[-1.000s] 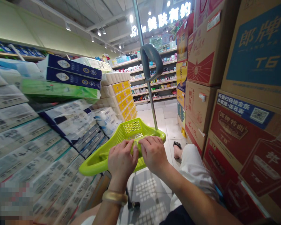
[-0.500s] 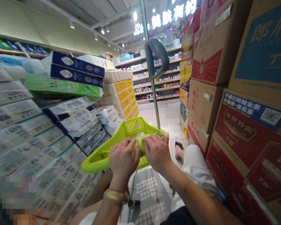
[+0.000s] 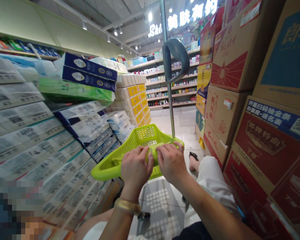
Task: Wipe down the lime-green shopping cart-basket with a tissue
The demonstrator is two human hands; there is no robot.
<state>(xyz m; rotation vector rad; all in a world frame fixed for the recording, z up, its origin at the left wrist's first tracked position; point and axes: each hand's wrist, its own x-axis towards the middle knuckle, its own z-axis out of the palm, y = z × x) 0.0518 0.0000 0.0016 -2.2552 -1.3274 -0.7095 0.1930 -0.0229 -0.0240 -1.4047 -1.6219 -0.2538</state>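
A lime-green shopping cart (image 3: 107,172) with a perforated basket is right in front of me. Its near edge carries a green handle bar (image 3: 153,154). My left hand (image 3: 136,165) wraps over the bar's left part, a gold bangle on that wrist. Close beside it, my right hand (image 3: 171,161) is closed over the right part of the same bar. Fingers of both hands curl over the far side, so their tips are hidden. From the cart's right side rises a metal pole (image 3: 171,113) bearing a grey loop handle (image 3: 176,61).
Stacked packs of tissue paper (image 3: 35,133) line the left side, with yellow-and-white packs (image 3: 135,103) farther on. Cardboard cartons (image 3: 227,110) are piled high along the right. Shelves of small goods (image 3: 175,85) stand across the far end of the tiled aisle (image 3: 162,118).
The view has shifted slightly, so the cart, hands and shelves sit a little farther right in the picture. Both hands keep the same hold on the bar.
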